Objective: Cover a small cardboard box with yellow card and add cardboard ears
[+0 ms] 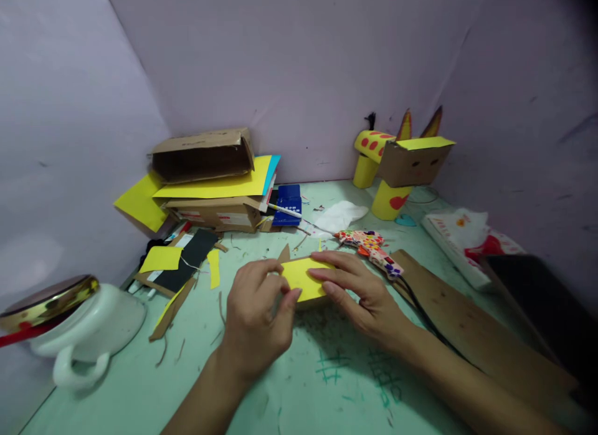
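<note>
A small cardboard piece covered with yellow paper (303, 278) lies on the green table (299, 385) in front of me. My left hand (256, 316) is curled at its left edge, fingertips pinching the yellow paper. Across the piece's right side lies my right hand (362, 295), fingers stretched flat and pressing on it. A brown cardboard tip (283, 254) pokes out behind the yellow piece.
A glue gun with a colourful pattern (371, 247) lies just behind my right hand. Cardboard boxes and yellow sheets (210, 186) pile at back left. A yellow cardboard animal (402, 161) stands at back right. A white mug with a gold lid (75, 323) sits at left. A wooden board (471, 329) lies at right.
</note>
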